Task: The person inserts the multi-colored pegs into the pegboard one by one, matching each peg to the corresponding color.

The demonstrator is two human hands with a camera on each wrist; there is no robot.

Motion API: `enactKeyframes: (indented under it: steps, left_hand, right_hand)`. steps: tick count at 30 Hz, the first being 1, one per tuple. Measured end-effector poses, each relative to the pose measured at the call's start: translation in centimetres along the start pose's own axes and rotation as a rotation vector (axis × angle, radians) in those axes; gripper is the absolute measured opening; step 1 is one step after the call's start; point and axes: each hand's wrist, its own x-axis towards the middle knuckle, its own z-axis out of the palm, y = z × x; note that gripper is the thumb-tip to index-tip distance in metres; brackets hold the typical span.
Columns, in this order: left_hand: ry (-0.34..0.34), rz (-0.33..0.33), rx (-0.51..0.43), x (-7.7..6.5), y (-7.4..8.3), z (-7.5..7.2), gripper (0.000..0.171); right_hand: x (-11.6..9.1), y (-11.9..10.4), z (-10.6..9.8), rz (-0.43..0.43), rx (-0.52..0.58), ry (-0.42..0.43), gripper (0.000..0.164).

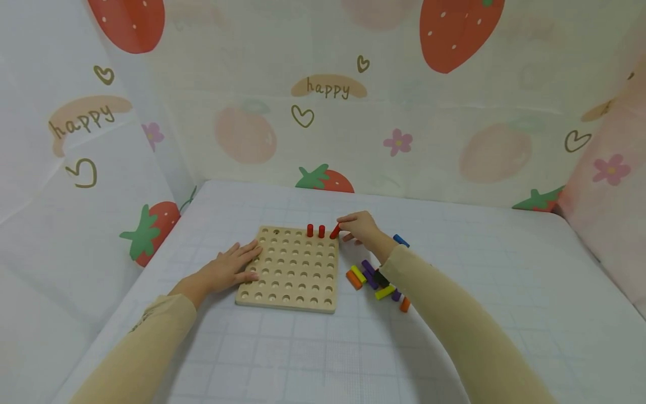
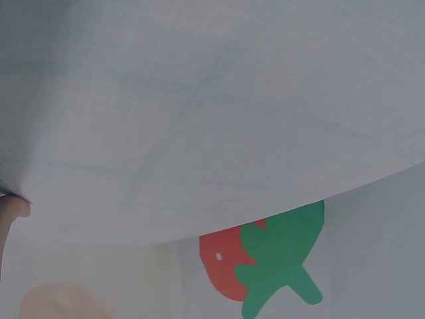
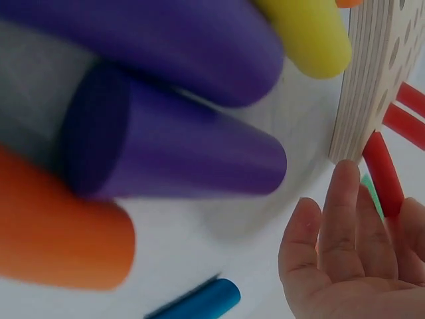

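Note:
A square wooden pegboard (image 1: 294, 269) with rows of round holes lies on the table. Two red pegs (image 1: 310, 230) stand upright in its far row, toward the right. My right hand (image 1: 364, 229) pinches a third red peg (image 1: 335, 230), tilted, its lower end at the far right corner hole. In the right wrist view this red peg (image 3: 384, 174) leans at the board's edge, beside the fingers (image 3: 342, 226). My left hand (image 1: 229, 268) rests with spread fingers on the board's left edge. Only a fingertip (image 2: 16, 206) of it shows in the left wrist view.
Right of the board lies a loose group of pegs: orange (image 1: 354, 280), yellow (image 1: 359, 274), purple (image 1: 370, 274) and black (image 1: 381, 278), partly behind the right forearm. A blue peg (image 1: 401, 241) lies farther back. A patterned cloth wall (image 1: 404, 112) stands behind the table.

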Motion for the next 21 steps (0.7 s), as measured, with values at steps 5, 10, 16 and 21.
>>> enactKeyframes:
  steps: [5,10,16,21]
  left_hand:
    - [0.001,0.002,-0.003,-0.10,0.22,-0.16,0.073]
    - [0.005,0.000,0.002,-0.03,0.15,-0.10,0.074]
    - [0.003,0.000,-0.005,0.05,0.15,-0.06,0.074]
    - [0.005,0.002,-0.002,0.14,0.06,-0.06,0.074]
  right_hand:
    - [0.25,0.06,0.09,0.043,0.075,-0.009,0.035]
    - [0.32,0.03,0.24,0.053,0.099,-0.010,0.033]
    - [0.56,0.11,0.40,0.084,0.100,-0.008,0.029]
    - [0.75,0.22,0.47,0.107,0.091,-0.012,0.030]
